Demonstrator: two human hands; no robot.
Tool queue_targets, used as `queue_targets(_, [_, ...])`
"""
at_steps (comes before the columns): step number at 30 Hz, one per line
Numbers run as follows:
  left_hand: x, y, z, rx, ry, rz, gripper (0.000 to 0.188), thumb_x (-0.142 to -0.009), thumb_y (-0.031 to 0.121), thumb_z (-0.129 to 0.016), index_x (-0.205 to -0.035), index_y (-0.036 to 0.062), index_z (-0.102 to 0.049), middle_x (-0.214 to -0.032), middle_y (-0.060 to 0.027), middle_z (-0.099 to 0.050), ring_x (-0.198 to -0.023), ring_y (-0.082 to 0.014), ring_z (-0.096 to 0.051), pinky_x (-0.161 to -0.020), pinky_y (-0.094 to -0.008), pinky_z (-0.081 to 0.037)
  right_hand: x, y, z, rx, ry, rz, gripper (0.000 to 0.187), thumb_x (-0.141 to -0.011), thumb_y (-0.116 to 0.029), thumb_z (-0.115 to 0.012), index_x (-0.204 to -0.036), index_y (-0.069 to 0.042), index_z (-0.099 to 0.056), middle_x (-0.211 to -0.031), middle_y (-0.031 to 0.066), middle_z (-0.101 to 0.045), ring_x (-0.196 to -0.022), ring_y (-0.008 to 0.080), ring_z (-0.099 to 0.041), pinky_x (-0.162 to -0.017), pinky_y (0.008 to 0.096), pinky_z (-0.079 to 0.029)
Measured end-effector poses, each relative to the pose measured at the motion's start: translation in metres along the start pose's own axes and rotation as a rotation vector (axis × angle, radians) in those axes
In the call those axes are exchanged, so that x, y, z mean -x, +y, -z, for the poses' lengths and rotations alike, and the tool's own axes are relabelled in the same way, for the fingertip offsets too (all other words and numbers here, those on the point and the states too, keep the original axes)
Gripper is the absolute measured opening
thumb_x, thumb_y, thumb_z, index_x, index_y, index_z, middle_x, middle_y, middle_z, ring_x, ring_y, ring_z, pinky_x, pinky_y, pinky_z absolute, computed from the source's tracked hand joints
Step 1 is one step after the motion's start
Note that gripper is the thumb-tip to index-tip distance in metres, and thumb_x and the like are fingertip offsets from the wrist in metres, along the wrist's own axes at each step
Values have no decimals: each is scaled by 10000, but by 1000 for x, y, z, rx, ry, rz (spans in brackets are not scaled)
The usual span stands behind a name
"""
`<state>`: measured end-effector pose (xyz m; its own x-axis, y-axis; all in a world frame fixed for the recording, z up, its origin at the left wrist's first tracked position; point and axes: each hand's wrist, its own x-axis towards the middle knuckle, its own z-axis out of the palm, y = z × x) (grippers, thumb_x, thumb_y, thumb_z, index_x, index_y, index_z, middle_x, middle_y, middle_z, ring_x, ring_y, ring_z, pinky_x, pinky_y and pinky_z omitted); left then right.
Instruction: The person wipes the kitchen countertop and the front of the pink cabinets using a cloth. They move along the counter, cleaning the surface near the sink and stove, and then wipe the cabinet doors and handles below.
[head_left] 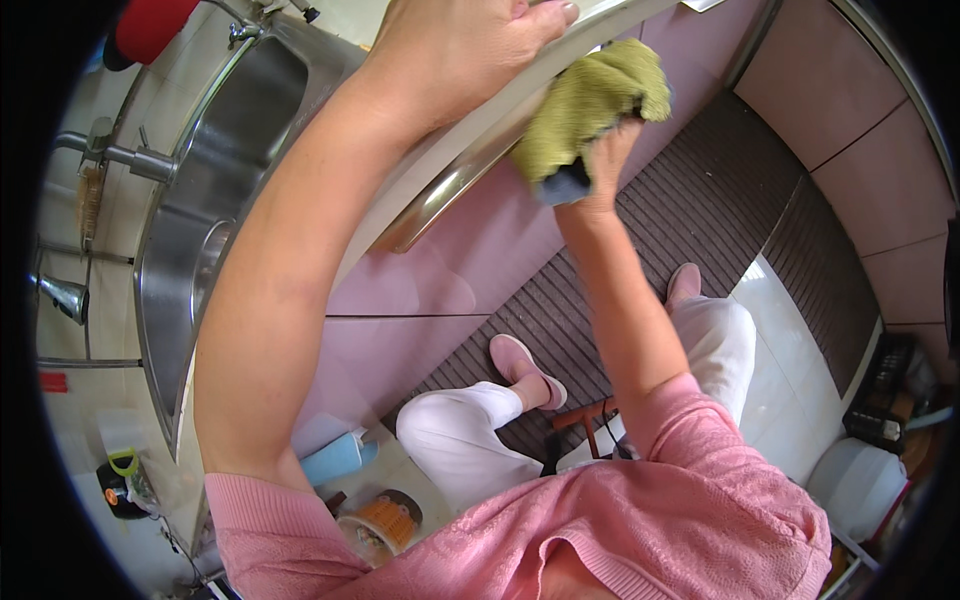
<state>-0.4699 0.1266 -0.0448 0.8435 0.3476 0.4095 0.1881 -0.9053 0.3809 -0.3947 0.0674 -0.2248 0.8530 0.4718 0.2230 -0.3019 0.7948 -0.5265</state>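
Resting at the counter edge (450,148), the left hand (475,45) can steady the reach; its fingers run out of view, so I cannot tell their closure. To its right, the green cloth (585,100) is bunched over the right hand (610,165), which grips it beside the pink cabinet front (510,240); flat, even pressure should serve best.

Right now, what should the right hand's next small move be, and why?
Probably draw the green cloth along the metal strip toward its near end: the right hand has the cloth by the far part, and the near stretch lies uncovered. Contact is hard to tell.
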Motion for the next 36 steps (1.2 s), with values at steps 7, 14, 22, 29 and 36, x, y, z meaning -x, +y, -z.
queue_targets(7, [-12,0,-7,3,15,-94,293,-934,302,-659,-1051,34,-677,-841,-195,-711,-811,-347,-710,-749,-437,-539,166,112,29,291,-596,-114,594,-971,-547,-580,-1419,-160,-530,-1422,110,-532,-1335,280,-496,-1150,467,-392])
queue_targets(14, [9,13,-2,-81,21,12,258,-947,267,-662,-1057,35,-681,-724,-116,-644,-689,-197,-634,-665,-350,-500,133,94,32,922,-399,658,865,-685,-330,-811,-1471,-99,-533,-1612,200,-379,-1521,440,-278,-1250,523,-233])
queue_targets(22, [-4,30,-8,-157,66,-63,255,-945,243,-675,-1060,15,-690,-646,-43,-563,-613,-141,-534,-596,-346,-450,-34,131,194,768,500,-48,452,-1080,-321,-463,-1444,-54,-443,-1376,103,-494,-1297,242,-470,-1111,389,-390])
queue_targets(29, [-3,-3,-6,68,-30,77,234,-1002,213,-664,-1152,35,-682,-796,74,-412,-753,-26,-408,-673,-192,-343,52,79,26,1112,157,561,574,-1084,-237,-391,-1605,-30,-264,-1667,148,-209,-1553,258,-168,-1265,417,-134])
queue_targets(36, [-10,11,-13,88,-72,109,245,-1022,189,-643,-1214,39,-669,-789,91,-359,-723,-23,-337,-654,-187,-270,-104,114,204,78,343,230,597,-1067,-303,-433,-1576,-6,-340,-1636,156,-330,-1491,269,-300,-1223,390,-235])
